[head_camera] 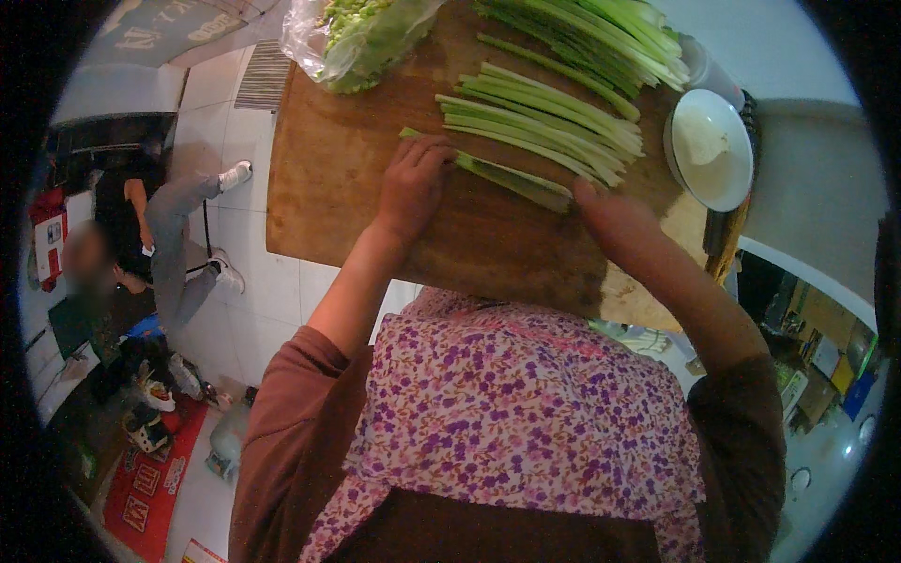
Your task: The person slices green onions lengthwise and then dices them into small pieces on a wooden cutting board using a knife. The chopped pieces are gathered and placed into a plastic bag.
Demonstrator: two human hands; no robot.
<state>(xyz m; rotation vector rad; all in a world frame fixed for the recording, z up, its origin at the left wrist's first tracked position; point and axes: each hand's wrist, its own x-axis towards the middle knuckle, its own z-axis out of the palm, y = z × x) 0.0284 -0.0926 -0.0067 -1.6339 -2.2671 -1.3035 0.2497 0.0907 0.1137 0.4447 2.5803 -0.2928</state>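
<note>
My left hand [421,169] lies over a green celery stalk [514,181] near its left end, on a brown wooden board [338,190]. At the stalk's pale right end is my right hand [611,211], its fingers blurred; whether they grip it I cannot tell. Just beyond the stalk lie several celery stalks [542,127] side by side, pale ends to the right. A single stalk [563,77] lies beyond those, and a thicker pile of celery [598,35] is at the far edge.
A clear plastic bag of chopped green pieces [359,42] stands at the far left of the board. A white bowl [709,150] with pale contents is on the right, beside a translucent container [707,67]. A seated person [172,218] is off to the left.
</note>
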